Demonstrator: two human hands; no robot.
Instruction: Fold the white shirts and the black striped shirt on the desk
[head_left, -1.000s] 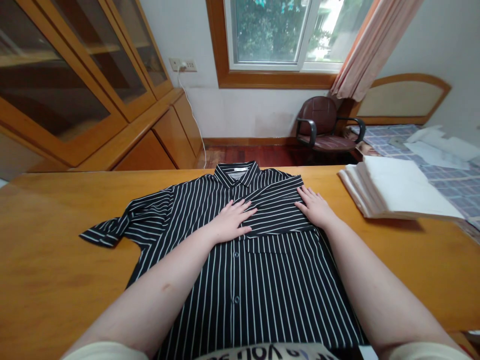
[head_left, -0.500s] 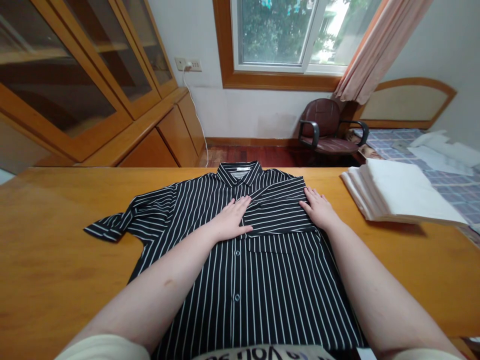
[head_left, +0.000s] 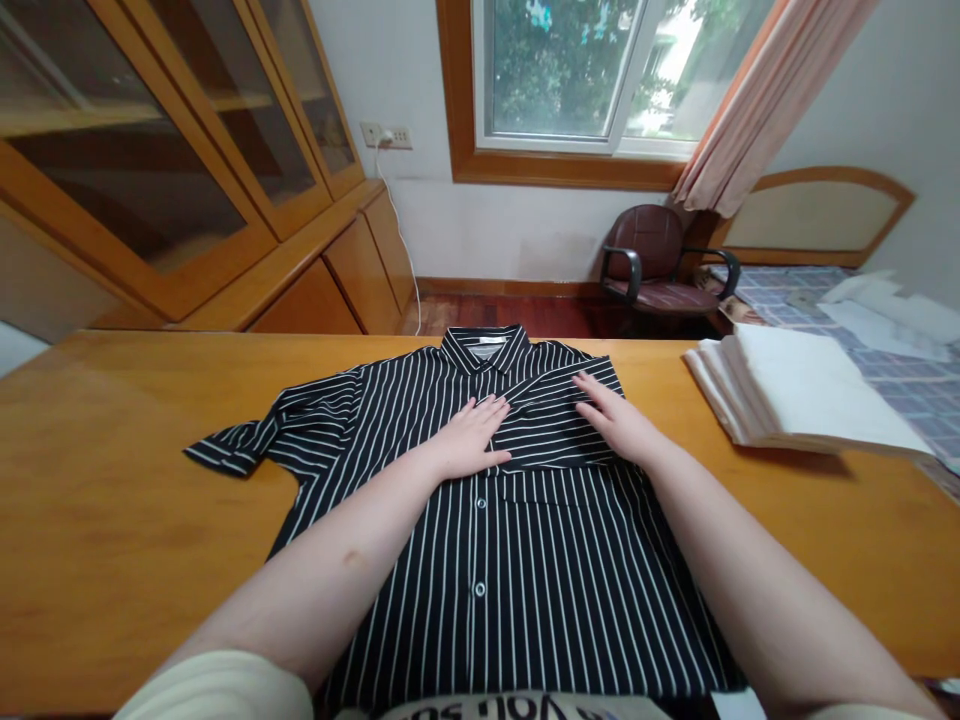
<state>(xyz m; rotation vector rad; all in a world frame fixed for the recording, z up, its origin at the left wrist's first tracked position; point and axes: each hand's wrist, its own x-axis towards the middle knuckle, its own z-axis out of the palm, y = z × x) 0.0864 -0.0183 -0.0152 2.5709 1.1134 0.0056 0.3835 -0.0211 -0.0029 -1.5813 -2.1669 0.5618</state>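
A black shirt with white stripes (head_left: 555,560) lies front up on the wooden table, its collar pointing away from me. The sleeve on the right is folded inward across the chest; the left sleeve (head_left: 307,420) sticks out to the side, bent. My left hand (head_left: 472,437) rests flat near the button line, over the cuff end of the folded sleeve. On the folded sleeve near its outer fold is my right hand (head_left: 615,420), fingers spread. Neither hand grips anything.
A stack of white folded sheets (head_left: 817,390) sits at the table's right edge. Beyond the table (head_left: 127,480) stand a brown armchair (head_left: 656,260) and a bed with a checked cover (head_left: 900,380). A glass-door cabinet (head_left: 187,180) runs along the left.
My right hand has slid left from the folded sleeve's outer edge onto the sleeve. The left hand stays in place on the shirt. The view has shifted slightly.
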